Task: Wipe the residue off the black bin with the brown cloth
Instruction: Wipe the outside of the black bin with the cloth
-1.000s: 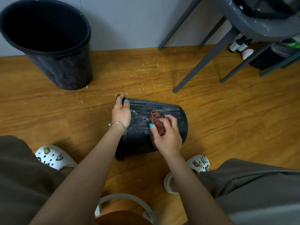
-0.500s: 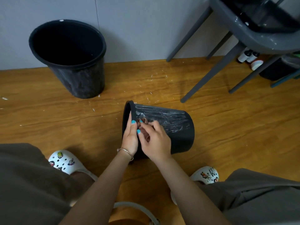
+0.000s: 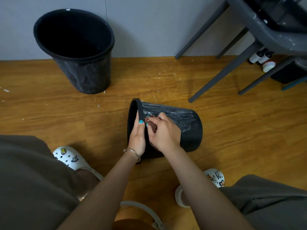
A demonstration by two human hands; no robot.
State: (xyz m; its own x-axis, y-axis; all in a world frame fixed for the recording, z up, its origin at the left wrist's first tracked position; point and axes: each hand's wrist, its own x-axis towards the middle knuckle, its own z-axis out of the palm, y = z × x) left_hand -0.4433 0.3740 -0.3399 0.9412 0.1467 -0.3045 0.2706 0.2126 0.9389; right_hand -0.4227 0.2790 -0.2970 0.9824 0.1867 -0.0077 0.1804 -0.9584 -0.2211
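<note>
At six o'clock our knees and white clogs (image 3: pixel 69 157) frame the floor (image 3: pixel 49 113). Just past them our left hand (image 3: pixel 137 138) holds the rim of the black bin (image 3: pixel 191 130), which lies on its side at centre. Our right hand (image 3: pixel 163 131) has its grip clenched on the brown cloth (image 3: pixel 152 126), pressed to the streaked wall. At eleven o'clock a second bin (image 3: pixel 86 75) stands upright.

One head-worn wide-angle view looks steeply down and forward, close over the orange-brown wooden plank floor (image 3: pixel 49 103), toward the pale grey wall (image 3: pixel 149 27).
</note>
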